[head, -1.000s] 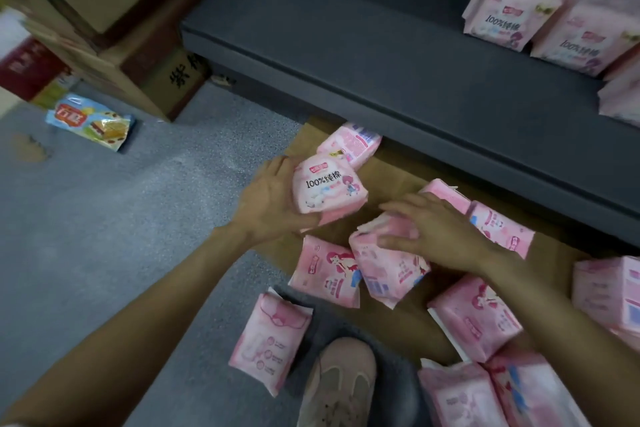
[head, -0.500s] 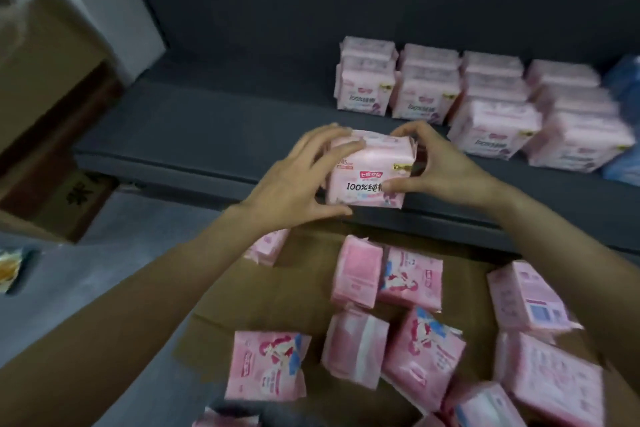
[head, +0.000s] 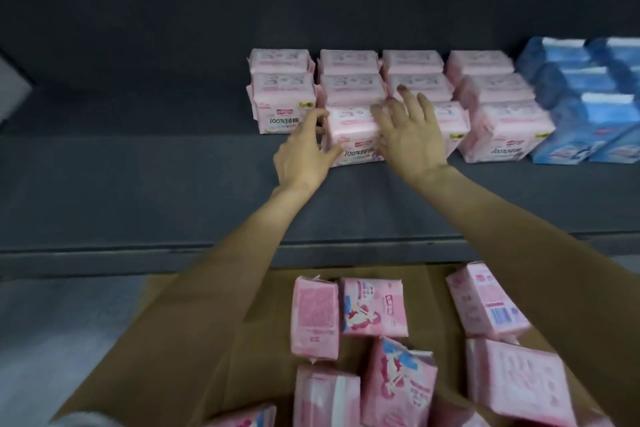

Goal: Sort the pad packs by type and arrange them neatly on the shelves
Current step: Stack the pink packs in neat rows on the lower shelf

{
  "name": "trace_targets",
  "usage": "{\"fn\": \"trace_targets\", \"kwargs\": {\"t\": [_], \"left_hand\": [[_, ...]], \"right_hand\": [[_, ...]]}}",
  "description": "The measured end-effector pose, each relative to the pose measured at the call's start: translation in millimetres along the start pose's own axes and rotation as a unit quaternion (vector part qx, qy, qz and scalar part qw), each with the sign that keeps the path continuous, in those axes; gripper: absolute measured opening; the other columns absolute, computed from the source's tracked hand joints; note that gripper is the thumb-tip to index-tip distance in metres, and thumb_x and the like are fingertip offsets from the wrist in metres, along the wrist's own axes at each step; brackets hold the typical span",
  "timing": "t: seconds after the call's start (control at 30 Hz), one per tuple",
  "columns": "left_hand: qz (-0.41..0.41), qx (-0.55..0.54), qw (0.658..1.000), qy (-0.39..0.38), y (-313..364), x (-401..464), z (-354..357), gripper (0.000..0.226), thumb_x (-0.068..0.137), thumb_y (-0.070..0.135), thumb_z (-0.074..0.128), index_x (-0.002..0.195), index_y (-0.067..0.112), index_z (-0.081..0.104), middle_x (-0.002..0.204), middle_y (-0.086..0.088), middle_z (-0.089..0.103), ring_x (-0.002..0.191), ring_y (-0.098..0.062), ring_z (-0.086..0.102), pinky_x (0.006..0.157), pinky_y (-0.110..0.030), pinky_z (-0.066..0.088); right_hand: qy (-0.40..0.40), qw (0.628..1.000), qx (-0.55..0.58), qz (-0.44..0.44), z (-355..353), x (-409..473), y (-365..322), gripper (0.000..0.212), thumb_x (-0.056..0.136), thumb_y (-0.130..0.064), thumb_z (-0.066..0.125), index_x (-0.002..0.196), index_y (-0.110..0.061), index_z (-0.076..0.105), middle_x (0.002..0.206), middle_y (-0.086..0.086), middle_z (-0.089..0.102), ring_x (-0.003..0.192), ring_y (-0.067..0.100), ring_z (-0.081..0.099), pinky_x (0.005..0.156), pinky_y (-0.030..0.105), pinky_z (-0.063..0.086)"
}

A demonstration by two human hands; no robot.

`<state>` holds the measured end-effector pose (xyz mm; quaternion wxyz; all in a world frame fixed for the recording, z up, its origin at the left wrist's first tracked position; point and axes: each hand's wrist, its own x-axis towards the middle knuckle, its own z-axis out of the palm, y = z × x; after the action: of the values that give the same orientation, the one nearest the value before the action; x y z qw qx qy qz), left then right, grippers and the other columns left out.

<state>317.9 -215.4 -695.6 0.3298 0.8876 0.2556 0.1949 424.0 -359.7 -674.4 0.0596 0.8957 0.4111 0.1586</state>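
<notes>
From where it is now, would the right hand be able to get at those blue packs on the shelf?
Probably yes. The right hand rests on the front pink pack, and the blue packs stand further right on the same shelf, with nothing above the pink rows between to block a sideways reach.

Pad packs point(head: 351, 135) glossy plastic film; shelf point(head: 138, 184) matt; cardboard point(head: 214, 340) dull.
</notes>
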Motion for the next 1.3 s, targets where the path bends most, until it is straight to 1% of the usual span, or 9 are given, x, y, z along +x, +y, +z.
{"fn": "trace_targets", "kwargs": {"t": [0.17, 0.37, 0.53, 0.63, 0.7, 0.8, 0.93, 1.17, 1.3], "left_hand": [[-0.029, 0.115, 0.993, -0.012, 24, 8, -13, 0.056, 0.081, 0.042, 0.07, 0.129, 0.033, 0.045, 0.121, 0.002, 0.053, 0.107, -0.02, 0.055, 0.072, -0.03, 0.038], [0.179, -0.013, 0.983, 0.043, 108, -67, -4, 0.025, 0.079, 0.032, 0.059, 0.103, 0.025, 0.061, 0.087, 0.013, 0.054, 0.078, -0.008, 0.051, 0.065, -0.028, 0.044], [0.308, 0.024, 0.93, -0.198, 175, -136, 65, 0.023, 0.084, 0.04, 0.057, 0.101, 0.025, 0.064, 0.09, 0.015, 0.062, 0.085, -0.009, 0.056, 0.072, -0.027, 0.045], [0.288, 0.15, 0.876, -0.356, 188, -167, 119, 0.038, 0.086, 0.039, 0.061, 0.122, 0.027, 0.057, 0.12, 0.006, 0.06, 0.11, -0.015, 0.052, 0.086, -0.028, 0.041], [0.282, 0.175, 0.856, -0.396, 187, -188, 146, 0.046, 0.086, 0.041, 0.062, 0.128, 0.027, 0.052, 0.128, 0.003, 0.055, 0.118, -0.018, 0.048, 0.092, -0.03, 0.041], [0.317, 0.172, 0.827, -0.431, 177, -217, 171, 0.054, 0.086, 0.045, 0.062, 0.134, 0.027, 0.047, 0.134, 0.002, 0.049, 0.122, -0.017, 0.043, 0.096, -0.03, 0.037], [0.409, 0.258, 0.743, -0.464, 162, -245, 184, 0.084, 0.078, 0.058, 0.064, 0.147, 0.027, 0.028, 0.146, 0.001, 0.034, 0.132, -0.018, 0.03, 0.107, -0.03, 0.024], [0.404, 0.361, 0.748, -0.383, 153, -266, 190, 0.084, 0.086, 0.061, 0.052, 0.151, 0.024, 0.013, 0.155, -0.008, 0.018, 0.136, -0.029, 0.027, 0.109, -0.037, 0.019], [0.375, 0.333, 0.765, -0.404, 161, -268, 171, 0.078, 0.085, 0.057, 0.058, 0.148, 0.022, 0.028, 0.153, -0.01, 0.022, 0.135, -0.031, 0.027, 0.108, -0.042, 0.025]], "right_hand": [[-0.039, 0.998, 0.047, 0.011, -11, -16, -3, 0.058, 0.099, -0.027, 0.039, 0.15, -0.009, 0.018, 0.156, 0.011, 0.021, 0.146, 0.028, 0.008, 0.117, 0.048, 0.001], [0.048, 0.985, 0.122, -0.113, -54, -134, 61, 0.038, 0.07, -0.011, 0.072, 0.107, -0.008, 0.066, 0.118, 0.017, 0.062, 0.102, 0.036, 0.061, 0.085, 0.043, 0.049], [-0.05, 0.986, 0.157, -0.017, -49, -263, 147, 0.011, 0.073, -0.019, 0.063, 0.083, -0.015, 0.068, 0.075, 0.005, 0.066, 0.065, 0.028, 0.063, 0.058, 0.031, 0.049], [-0.129, 0.971, 0.181, 0.088, -28, -332, 182, 0.02, 0.072, -0.018, 0.067, 0.092, -0.015, 0.071, 0.086, 0.007, 0.069, 0.078, 0.032, 0.065, 0.066, 0.037, 0.052], [-0.171, 0.958, 0.2, 0.112, -16, -374, 190, 0.032, 0.083, -0.034, 0.048, 0.1, -0.019, 0.069, 0.099, 0.005, 0.068, 0.09, 0.032, 0.062, 0.078, 0.042, 0.05], [-0.193, 0.948, 0.237, 0.093, -4, -420, 181, 0.046, 0.08, -0.046, 0.051, 0.116, -0.019, 0.064, 0.114, 0.005, 0.063, 0.102, 0.029, 0.059, 0.089, 0.043, 0.048], [-0.305, 0.932, 0.194, 0.003, 3, -454, 148, 0.079, 0.077, -0.059, 0.064, 0.143, -0.027, 0.036, 0.145, 0.0, 0.037, 0.136, 0.025, 0.03, 0.112, 0.046, 0.021], [-0.29, 0.95, 0.091, 0.064, 17, -466, 119, 0.085, 0.071, -0.067, 0.062, 0.135, -0.013, 0.048, 0.129, 0.012, 0.052, 0.125, 0.033, 0.044, 0.108, 0.066, 0.009], [-0.225, 0.962, 0.124, 0.093, 14, -480, 102, 0.076, 0.073, -0.058, 0.066, 0.128, -0.007, 0.057, 0.128, 0.02, 0.056, 0.125, 0.039, 0.048, 0.103, 0.069, 0.023]]}}
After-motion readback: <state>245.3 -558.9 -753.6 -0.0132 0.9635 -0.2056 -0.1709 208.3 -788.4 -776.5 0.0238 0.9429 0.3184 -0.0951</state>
